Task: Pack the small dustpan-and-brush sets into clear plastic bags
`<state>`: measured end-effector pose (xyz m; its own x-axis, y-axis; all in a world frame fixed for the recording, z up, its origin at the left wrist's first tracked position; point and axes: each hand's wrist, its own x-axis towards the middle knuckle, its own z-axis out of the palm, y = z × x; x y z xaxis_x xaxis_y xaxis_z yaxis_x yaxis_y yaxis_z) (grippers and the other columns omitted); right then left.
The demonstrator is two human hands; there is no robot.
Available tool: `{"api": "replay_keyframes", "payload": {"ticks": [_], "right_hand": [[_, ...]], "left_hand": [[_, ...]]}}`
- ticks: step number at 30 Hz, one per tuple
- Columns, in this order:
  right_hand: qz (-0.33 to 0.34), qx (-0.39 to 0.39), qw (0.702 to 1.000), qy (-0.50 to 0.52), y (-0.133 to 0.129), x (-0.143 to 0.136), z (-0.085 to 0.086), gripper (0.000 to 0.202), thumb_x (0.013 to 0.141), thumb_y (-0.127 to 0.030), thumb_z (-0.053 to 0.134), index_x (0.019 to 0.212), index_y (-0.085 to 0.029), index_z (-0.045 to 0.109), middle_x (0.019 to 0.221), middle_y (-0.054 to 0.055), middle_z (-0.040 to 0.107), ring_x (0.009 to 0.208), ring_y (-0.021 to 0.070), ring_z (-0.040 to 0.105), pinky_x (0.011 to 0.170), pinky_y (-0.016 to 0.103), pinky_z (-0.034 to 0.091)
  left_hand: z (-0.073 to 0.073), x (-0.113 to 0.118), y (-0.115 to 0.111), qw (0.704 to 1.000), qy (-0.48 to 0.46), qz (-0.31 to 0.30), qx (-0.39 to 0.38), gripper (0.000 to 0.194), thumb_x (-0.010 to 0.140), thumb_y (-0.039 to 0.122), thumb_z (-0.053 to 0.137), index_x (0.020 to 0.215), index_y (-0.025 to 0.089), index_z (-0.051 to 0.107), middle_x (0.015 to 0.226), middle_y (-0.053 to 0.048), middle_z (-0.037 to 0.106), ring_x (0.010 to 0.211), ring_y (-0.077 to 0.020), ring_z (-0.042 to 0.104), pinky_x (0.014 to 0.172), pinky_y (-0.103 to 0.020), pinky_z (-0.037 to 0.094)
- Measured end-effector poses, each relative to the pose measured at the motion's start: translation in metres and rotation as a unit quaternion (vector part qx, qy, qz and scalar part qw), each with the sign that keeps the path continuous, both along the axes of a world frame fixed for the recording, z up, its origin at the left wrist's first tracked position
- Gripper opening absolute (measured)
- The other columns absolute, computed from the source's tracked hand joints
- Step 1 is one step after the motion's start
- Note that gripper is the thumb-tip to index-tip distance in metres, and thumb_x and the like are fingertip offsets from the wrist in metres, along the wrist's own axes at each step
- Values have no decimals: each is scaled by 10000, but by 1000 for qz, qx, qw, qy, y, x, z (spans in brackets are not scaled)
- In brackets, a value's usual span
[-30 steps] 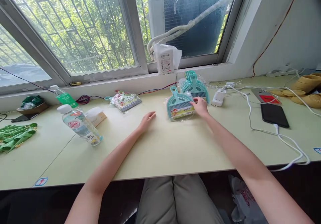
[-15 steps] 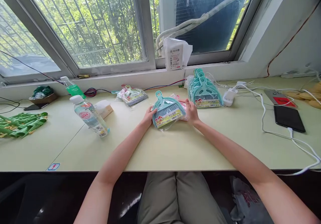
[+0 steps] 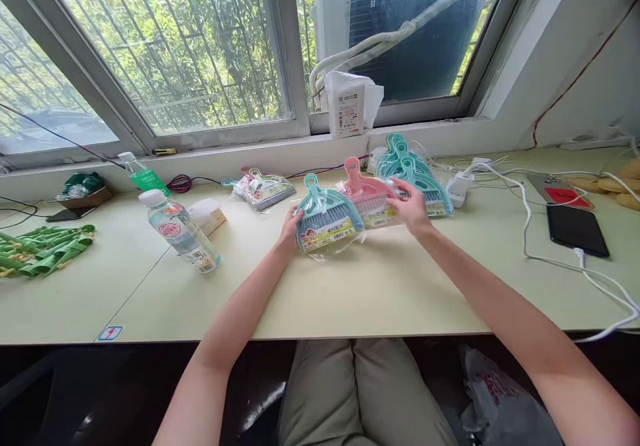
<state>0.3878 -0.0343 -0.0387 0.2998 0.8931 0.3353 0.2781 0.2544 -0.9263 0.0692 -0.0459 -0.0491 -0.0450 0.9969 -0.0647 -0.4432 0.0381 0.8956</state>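
Note:
My left hand [image 3: 291,227] grips the left edge of a teal dustpan-and-brush set [image 3: 327,217] in clear wrapping, tilted up at the table's middle. Just right of it, partly behind, a pink dustpan set [image 3: 369,196] has its right edge between the fingers and thumb of my right hand [image 3: 411,207]. Beyond that hand stands a stack of teal dustpan sets [image 3: 409,169], partly covered by my fingers. Farther back on the left, several smaller wrapped sets [image 3: 267,191] lie together near the window sill.
A clear bottle [image 3: 181,234] stands on the left, with a green-labelled bottle [image 3: 146,177] behind it. Green stalk-like pieces [image 3: 45,249] lie far left. On the right are a white charger [image 3: 459,187], cables and a black phone [image 3: 577,230]. A white package [image 3: 349,105] rests on the sill.
The pink set, mostly hidden before, now shows fully upright beside the teal one. My right hand has moved right with it. The teal set has shifted slightly left, and the teal stack slightly right.

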Motion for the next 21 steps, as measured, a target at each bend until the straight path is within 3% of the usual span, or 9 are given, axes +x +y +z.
{"api": "replay_keyframes", "payload": {"ticks": [2,4,6,8,11,15,19,21], "right_hand": [[-49,60,994,-78,-7,32,7,532,781,-315,665,1300,-220,600,1225,108,635,915,208,656,856,395,560],[-139,79,969,-189,-17,61,10,500,850,-322,596,1336,-204,572,1303,164,593,1089,272,611,950,468,502],[-211,60,922,-320,-26,78,6,532,892,-365,555,1399,-206,513,1512,211,395,1355,368,409,1062,604,356],[-239,36,882,-405,-36,81,-5,565,945,-421,463,1473,-226,414,1625,181,191,1478,397,188,1098,710,197],[-174,-6,871,-459,-47,73,-28,582,994,-457,295,1545,-274,257,1639,117,195,1500,366,167,1098,753,150],[-29,-56,835,-547,-37,69,-50,646,968,-534,288,1565,-302,203,1654,87,151,1513,380,96,1085,771,141],[66,-34,795,-603,13,77,-47,651,971,-511,276,1578,-311,154,1671,37,37,1529,325,15,1144,698,28],[72,-34,783,-616,45,78,-39,662,971,-496,277,1584,-292,134,1671,28,-30,1530,315,-32,1159,667,0]], "left_hand": [[-2,-1,1,1000,-1,0,-1,318,782,271,730,1034,222,544,794,4,669,714,-170,662,795,-349,561],[-7,0,4,1000,4,6,-7,312,783,266,730,1038,214,559,801,0,671,712,-165,659,795,-347,563],[-12,2,7,1000,12,12,-18,310,780,269,735,1034,202,571,803,-6,666,706,-164,654,797,-353,561],[-15,3,10,999,17,29,-38,300,782,257,730,1033,196,578,800,-12,659,710,-171,654,805,-368,558],[-18,3,12,996,18,49,-65,309,782,240,722,1056,201,587,811,-19,663,771,-199,672,837,-392,555],[-20,2,12,998,19,37,-50,365,771,246,726,1108,199,593,857,-32,682,832,-219,687,861,-404,556],[-21,3,12,998,18,30,-47,389,792,201,672,1170,196,581,834,-28,696,830,-219,692,881,-416,555],[-20,3,11,998,17,28,-49,369,791,192,657,1154,190,592,814,-28,700,831,-224,697,894,-427,549]]}}
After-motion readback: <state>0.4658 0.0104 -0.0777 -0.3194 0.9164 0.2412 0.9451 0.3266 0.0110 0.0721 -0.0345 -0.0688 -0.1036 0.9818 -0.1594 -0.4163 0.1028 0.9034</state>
